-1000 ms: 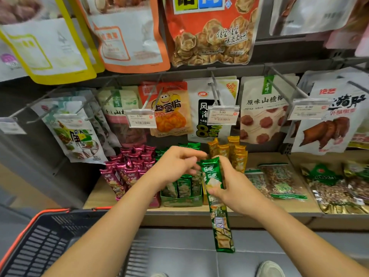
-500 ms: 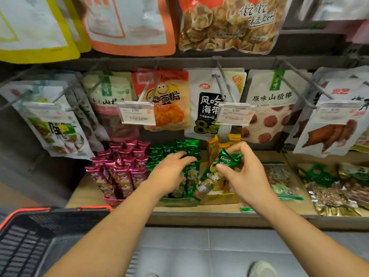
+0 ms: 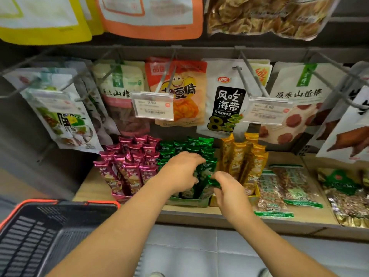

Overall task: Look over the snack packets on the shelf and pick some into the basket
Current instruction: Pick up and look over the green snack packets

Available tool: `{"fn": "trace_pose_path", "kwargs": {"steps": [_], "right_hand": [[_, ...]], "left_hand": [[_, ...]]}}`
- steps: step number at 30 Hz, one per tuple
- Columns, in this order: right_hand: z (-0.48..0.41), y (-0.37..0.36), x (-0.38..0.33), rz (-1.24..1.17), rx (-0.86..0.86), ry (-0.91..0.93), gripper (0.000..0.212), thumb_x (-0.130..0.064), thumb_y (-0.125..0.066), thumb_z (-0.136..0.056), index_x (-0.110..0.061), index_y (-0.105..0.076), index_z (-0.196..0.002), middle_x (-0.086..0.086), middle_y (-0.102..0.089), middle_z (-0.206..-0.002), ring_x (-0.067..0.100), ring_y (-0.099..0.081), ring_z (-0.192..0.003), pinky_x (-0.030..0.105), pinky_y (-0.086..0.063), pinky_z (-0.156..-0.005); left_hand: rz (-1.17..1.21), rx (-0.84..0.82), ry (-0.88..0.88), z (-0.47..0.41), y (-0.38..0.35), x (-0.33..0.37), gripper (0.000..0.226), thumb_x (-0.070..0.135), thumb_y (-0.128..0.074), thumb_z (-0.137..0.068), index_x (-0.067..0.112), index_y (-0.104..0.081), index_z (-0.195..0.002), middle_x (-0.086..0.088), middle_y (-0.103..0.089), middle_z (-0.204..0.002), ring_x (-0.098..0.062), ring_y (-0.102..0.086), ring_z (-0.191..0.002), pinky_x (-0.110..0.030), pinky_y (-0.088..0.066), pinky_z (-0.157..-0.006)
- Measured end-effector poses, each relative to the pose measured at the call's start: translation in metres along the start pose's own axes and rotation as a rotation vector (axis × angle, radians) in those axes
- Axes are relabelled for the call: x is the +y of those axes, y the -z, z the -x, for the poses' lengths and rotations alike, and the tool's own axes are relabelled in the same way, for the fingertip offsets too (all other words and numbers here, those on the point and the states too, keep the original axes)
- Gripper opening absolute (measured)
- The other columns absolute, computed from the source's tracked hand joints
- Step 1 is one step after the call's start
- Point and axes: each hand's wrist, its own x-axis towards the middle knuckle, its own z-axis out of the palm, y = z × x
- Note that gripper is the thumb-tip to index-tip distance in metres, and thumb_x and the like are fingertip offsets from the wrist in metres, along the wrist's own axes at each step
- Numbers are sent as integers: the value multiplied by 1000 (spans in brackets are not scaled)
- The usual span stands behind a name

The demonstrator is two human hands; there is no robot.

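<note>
- Since a second ago, the long green packet (image 3: 212, 181) that hung free below the shelf edge is back in its row, and my view sits lower and closer to the shelf (image 3: 87, 186).
- Nearest me, at lower left, the basket (image 3: 65, 201) shows its orange rim and dark slotted wall; I see nothing inside the part in view.
- Both bare forearms reach up and forward from the bottom edge, converging on the middle tray.
- The right hand (image 3: 229, 194) is knuckles-up at the tray's front, with thumb and fingertips pinching the crinkled top of the green packet.
- The left hand (image 3: 179, 172) lies just beyond it, palm down, its fingers bent in among the tops of the green packets (image 3: 179, 145); I cannot tell whether it grips one or only parts them.
- Magenta packets (image 3: 131, 158) stand upright in the tray to the left and gold packets (image 3: 245, 154) to the right.
- Flat nut bags (image 3: 293, 184) lie on the board further right.
- Behind, hanging bags (image 3: 225, 100) fill the pegs, with two price tags (image 3: 152, 105) in front of them.
</note>
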Motion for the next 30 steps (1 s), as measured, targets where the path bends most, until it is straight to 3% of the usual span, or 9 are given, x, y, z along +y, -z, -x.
{"fn": "trace_pose_path", "kwargs": {"steps": [5,8,12,17,21,25,28,30], "right_hand": [[-11,-3,-9,290,7,28,41,-31,-45,-99,-27,-50,-139,8,-52,-133,28,-40,-123,41,-48,-89],[-8,-5,-15,268,13,17,43,-40,-42,-100,-21,-50,-138,9,-45,-128,26,-39,-118,40,-49,-85],[7,-2,-14,91,151,95,34,-20,-65,-91,-12,-61,-123,8,-52,-123,25,-56,-109,37,-56,-76],[19,-1,-7,292,153,203,36,-9,-74,-78,-10,-67,-114,11,-63,-118,30,-64,-99,40,-57,-67],[21,2,-6,361,109,112,44,-16,-69,-81,-10,-62,-124,12,-59,-127,30,-61,-107,42,-56,-74],[17,3,-9,316,-4,49,49,-26,-51,-93,-18,-47,-141,6,-43,-144,27,-47,-126,42,-49,-91],[11,3,-7,168,-51,-22,56,-24,-51,-92,-21,-38,-146,2,-32,-152,23,-36,-135,38,-40,-106],[4,9,-8,-79,-57,-109,60,-13,-59,-89,-18,-39,-146,2,-33,-152,20,-34,-138,29,-29,-112]], "left_hand": [[227,51,97,-4,10,7,52,22,-56,-91,33,-44,-140,4,-55,-137,-20,-49,-127,-38,-43,-105],[173,82,116,-7,10,14,43,28,-49,-98,36,-45,-140,1,-56,-135,-22,-47,-126,-40,-43,-102],[-26,40,180,-17,10,22,40,40,-55,-95,34,-53,-134,-1,-57,-129,-25,-49,-122,-41,-41,-99],[-102,131,200,-26,10,35,24,35,-54,-97,29,-69,-115,-2,-61,-117,-28,-55,-112,-36,-44,-85],[2,354,153,-16,22,46,26,33,-47,-100,23,-68,-114,1,-60,-118,-28,-60,-104,-40,-49,-83],[16,704,-106,18,47,60,21,20,-54,-98,8,-69,-102,-6,-67,-106,-30,-66,-86,-44,-54,-68],[-40,879,-253,50,67,74,14,9,-59,-94,1,-70,-97,-11,-69,-99,-29,-66,-81,-43,-56,-62],[-69,967,-317,72,80,84,12,5,-61,-93,-3,-70,-95,-14,-68,-95,-29,-65,-80,-42,-56,-63]]}}
